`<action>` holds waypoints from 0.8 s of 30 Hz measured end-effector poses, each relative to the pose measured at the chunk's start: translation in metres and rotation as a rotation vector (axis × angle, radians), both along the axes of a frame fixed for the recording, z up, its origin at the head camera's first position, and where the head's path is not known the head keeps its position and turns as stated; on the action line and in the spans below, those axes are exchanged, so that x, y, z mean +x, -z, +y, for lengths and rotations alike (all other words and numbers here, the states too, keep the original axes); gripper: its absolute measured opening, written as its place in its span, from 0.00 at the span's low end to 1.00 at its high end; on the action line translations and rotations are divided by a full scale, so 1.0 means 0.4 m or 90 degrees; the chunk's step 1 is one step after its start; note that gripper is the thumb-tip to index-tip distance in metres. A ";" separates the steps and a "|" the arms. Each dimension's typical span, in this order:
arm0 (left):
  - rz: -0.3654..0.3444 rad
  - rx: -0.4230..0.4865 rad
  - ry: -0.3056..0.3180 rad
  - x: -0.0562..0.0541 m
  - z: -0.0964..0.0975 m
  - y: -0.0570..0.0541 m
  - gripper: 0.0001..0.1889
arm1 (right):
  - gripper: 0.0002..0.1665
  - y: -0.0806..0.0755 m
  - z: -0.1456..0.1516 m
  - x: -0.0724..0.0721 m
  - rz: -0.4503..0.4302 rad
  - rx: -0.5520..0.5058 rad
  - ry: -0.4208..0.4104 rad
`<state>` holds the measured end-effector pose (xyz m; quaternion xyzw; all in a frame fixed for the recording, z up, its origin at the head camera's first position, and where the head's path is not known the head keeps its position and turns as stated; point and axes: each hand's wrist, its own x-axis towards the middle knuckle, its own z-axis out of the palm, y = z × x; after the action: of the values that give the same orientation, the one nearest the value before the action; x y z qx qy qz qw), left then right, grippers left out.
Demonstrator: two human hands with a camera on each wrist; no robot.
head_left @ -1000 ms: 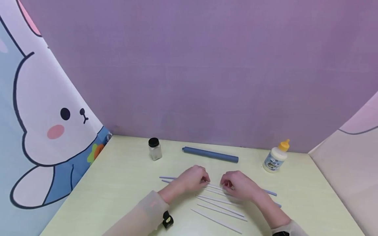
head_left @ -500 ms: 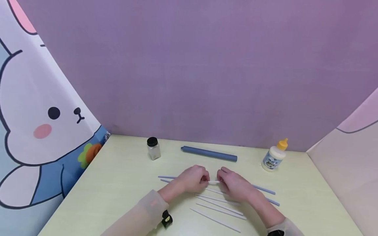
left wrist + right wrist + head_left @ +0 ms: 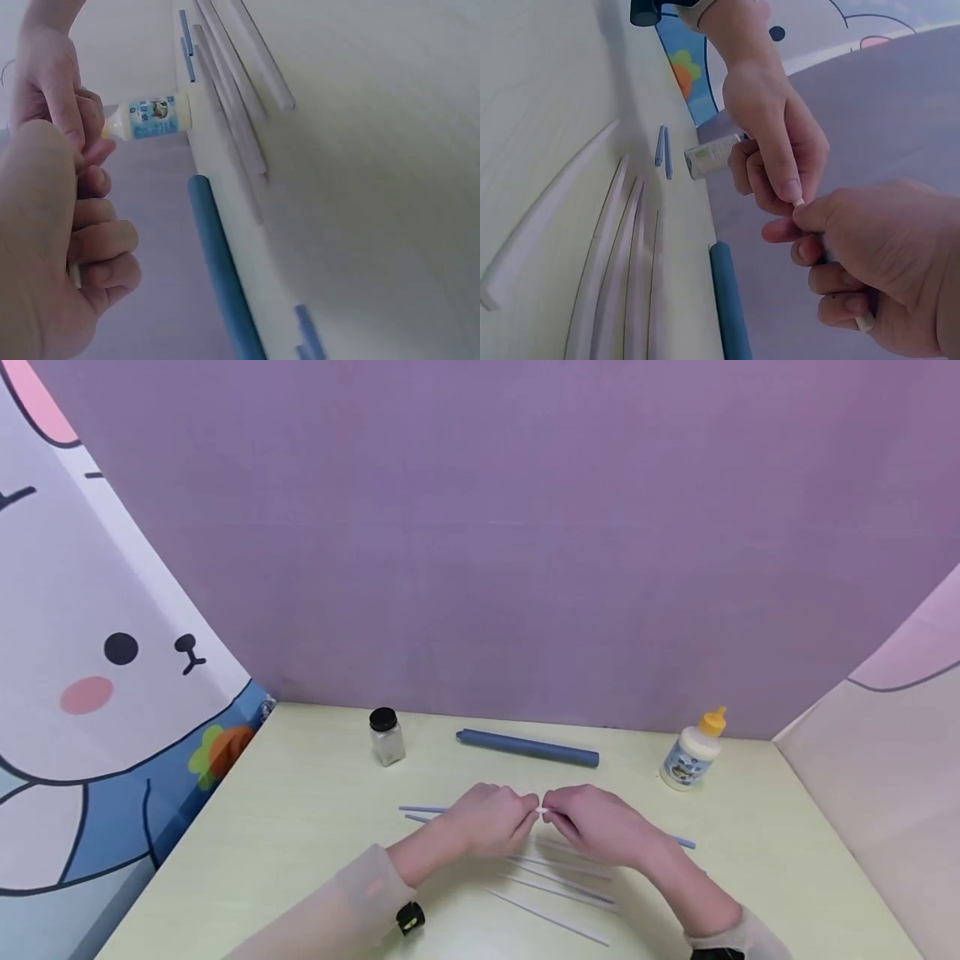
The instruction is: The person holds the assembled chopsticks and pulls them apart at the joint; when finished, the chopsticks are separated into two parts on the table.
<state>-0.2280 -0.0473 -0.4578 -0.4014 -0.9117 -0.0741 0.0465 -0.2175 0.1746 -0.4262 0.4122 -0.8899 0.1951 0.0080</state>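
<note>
Both hands hold one thin white stick (image 3: 542, 810) above the table, a short piece of it showing between their fingertips. My left hand (image 3: 491, 820) grips it from the left with curled fingers. Knuckles nearly meeting it, my right hand (image 3: 600, 822) grips it from the right; in the right wrist view an end of the white stick (image 3: 865, 322) pokes out below the little finger. Most of its length is hidden inside the fists. Several similar white sticks (image 3: 551, 918) lie side by side on the table under the hands. Thin blue sticks (image 3: 422, 809) lie behind, partly covered by the forearms.
A thick blue tube (image 3: 527, 748) lies behind the hands. At back left stands a small clear jar (image 3: 387, 745) with a black lid. A white glue bottle (image 3: 686, 762) with a yellow nozzle stands at back right. The pale table (image 3: 315, 777) ends at a purple backdrop (image 3: 480, 543).
Both hands have come closer together and lifted the white stick off the table. The gap between the fists has narrowed. The head view has shifted slightly.
</note>
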 end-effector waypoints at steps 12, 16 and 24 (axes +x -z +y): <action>-0.069 -0.006 0.027 0.037 -0.012 -0.068 0.18 | 0.17 -0.043 0.001 0.034 0.010 -0.009 -0.041; -0.032 -0.044 0.026 0.045 -0.018 -0.075 0.20 | 0.18 -0.041 0.002 0.037 -0.005 0.015 -0.044; -0.033 -0.074 0.028 0.074 -0.028 -0.072 0.20 | 0.16 -0.027 0.009 0.052 0.000 0.056 -0.070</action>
<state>-0.1982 -0.0583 -0.4290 -0.4217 -0.9062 -0.0326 -0.0018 -0.1967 0.1781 -0.4155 0.4604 -0.8736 0.1563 -0.0211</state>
